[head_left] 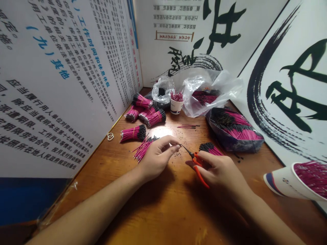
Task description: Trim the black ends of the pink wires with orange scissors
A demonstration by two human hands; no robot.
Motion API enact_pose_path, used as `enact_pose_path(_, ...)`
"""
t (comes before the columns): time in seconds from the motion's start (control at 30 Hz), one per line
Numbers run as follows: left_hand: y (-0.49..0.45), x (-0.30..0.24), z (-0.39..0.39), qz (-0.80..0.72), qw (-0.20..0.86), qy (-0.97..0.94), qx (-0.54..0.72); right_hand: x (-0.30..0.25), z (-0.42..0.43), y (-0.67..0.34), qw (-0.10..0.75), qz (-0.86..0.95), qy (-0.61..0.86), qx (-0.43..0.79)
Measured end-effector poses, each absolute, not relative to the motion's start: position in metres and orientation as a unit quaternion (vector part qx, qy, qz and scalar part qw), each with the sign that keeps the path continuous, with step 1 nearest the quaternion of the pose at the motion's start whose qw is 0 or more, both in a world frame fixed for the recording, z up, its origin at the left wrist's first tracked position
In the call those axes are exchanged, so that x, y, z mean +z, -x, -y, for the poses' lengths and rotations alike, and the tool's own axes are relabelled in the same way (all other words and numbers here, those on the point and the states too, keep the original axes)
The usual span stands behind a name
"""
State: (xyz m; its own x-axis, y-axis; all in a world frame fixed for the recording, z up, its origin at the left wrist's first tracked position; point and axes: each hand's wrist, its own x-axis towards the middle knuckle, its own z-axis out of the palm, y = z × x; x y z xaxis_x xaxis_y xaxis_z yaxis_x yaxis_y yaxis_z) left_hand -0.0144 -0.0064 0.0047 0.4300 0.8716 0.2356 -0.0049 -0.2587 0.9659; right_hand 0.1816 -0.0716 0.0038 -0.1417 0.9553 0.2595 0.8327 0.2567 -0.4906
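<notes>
Fingers (170, 145) pinched on left hand (155, 158); orange snips (197, 162) in right hand (219, 170); Chinese-printed panels (63, 85).

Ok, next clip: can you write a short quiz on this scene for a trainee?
1. What does the right hand hold? A) a hammer B) orange-handled snips C) a paintbrush
2. True or false: the paper cup beyond the hands stands upright with magenta wires in it.
3. Fill in the blank: the bundled wires on the table are magenta with ____ ends.

Key: 1 B; 2 true; 3 black.
</notes>
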Motion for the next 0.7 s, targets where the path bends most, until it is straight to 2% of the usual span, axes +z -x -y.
enact_pose_path(0.7, 0.0138, 0.0046, 0.0067, -0.318, 0.543, -0.656, 0.417, 0.0037, 0.0715, -0.1783, 0.272, 0.744, 0.598, 0.120)
